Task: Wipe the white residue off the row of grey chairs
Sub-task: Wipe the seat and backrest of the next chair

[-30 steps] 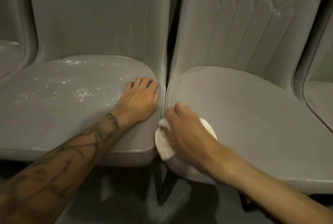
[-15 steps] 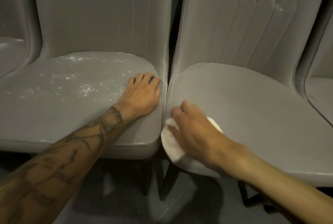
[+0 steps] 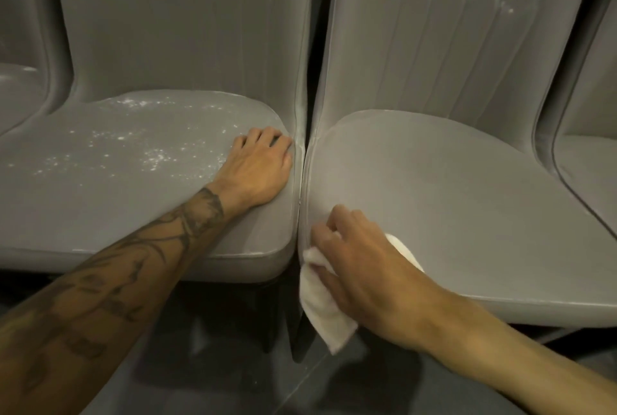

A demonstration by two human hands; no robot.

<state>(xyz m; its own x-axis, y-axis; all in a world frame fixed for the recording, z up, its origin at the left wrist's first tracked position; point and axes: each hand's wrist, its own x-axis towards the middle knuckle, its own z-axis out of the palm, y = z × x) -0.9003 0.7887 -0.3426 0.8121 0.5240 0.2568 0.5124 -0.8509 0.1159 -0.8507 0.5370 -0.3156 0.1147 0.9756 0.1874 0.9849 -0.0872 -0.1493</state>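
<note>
Right hand (image 3: 364, 267) grips cloth (image 3: 320, 311) beneath it at seat (image 3: 450, 197) edge; left hand (image 3: 260, 164) rests flat, holding nothing; residue (image 3: 153, 154) just left of it; edge wipe likely needs cloth pressed firmly along that edge

Grey chairs stand side by side in a row, seat edges almost touching; their moulded backs bear a fan of raised ribs. The left chair (image 3: 100, 214) carries white residue (image 3: 157, 155) speckled over the back and middle of its seat, thickest near the centre; the right chair (image 3: 460, 207) has a seat that looks clean, with a few white specks on its backrest; a white cloth (image 3: 320, 311) lies at that seat's front left corner under the right hand (image 3: 360, 267), one end hanging over the edge.
</note>
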